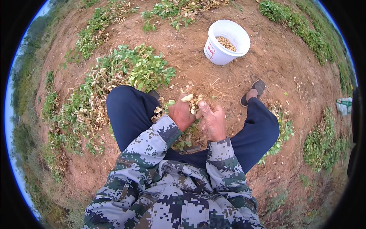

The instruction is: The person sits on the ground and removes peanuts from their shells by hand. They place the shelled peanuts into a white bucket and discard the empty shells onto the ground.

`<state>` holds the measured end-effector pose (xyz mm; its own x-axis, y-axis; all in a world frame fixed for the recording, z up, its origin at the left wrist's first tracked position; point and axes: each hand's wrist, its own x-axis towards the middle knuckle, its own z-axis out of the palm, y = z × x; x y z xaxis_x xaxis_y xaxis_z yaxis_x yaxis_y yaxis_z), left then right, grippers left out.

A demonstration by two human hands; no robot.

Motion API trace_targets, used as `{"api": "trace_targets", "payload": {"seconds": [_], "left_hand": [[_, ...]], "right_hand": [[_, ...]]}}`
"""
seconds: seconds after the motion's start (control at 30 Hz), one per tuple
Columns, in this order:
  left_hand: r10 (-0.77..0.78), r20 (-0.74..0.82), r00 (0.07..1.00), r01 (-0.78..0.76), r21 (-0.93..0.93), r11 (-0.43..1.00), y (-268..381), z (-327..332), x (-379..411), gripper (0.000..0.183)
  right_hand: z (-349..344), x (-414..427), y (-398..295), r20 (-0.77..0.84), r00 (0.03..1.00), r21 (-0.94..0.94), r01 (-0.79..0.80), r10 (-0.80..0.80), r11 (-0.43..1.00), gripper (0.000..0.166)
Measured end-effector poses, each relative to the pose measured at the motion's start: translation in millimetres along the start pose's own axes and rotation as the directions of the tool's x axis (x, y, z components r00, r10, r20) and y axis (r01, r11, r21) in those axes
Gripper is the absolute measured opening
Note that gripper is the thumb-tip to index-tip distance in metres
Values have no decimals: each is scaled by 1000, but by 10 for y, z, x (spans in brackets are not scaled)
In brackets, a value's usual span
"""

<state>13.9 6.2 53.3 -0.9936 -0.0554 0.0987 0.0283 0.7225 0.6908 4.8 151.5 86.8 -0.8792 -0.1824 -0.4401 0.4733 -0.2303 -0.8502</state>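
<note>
Between my knees, my left hand (182,112) grips an uprooted peanut plant close to its roots. Pale peanut pods (192,100) cluster above my left fingers, and thin brown roots (214,90) fan out beyond them. My right hand (212,116) is against the right side of the cluster, its thumb pressed on a pod and its fingers curled beneath. How many pods my right fingers hold is hidden. A white plastic bucket (213,53) with red printing stands upright ahead on the right, with loose peanuts (226,43) in its bottom.
Pulled peanut plants (137,68) lie heaped on the left, reaching past my left knee. More plants (174,13) lie at the far side, and another row (300,28) runs along the right. My right shoe (256,89) rests on reddish soil (274,68). A white-and-green bag (344,106) is at far right.
</note>
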Motion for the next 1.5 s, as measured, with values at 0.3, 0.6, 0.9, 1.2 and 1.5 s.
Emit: {"api": "trace_targets", "payload": {"seconds": [0.3,0.6,0.9,1.2,1.5], "left_hand": [[142,39,989,-146,153,977,-47,34,-78,99],[111,114,987,-130,175,976,-67,72,-79,95],[-111,258,960,140,-97,985,19,73,-30,92],[-89,231,969,140,-216,966,-103,130,-39,22],[44,69,997,-51,105,993,-53,1,-23,99]], "right_hand": [[-166,172,5,41,997,-104,-61,65,993,40],[-167,172,158,6,994,-106,109,-109,988,30],[-371,137,325,213,948,460,-310,235,832,15],[-305,100,427,533,821,701,-294,-204,650,27],[-227,-15,330,247,968,393,-67,-35,917,33]]}}
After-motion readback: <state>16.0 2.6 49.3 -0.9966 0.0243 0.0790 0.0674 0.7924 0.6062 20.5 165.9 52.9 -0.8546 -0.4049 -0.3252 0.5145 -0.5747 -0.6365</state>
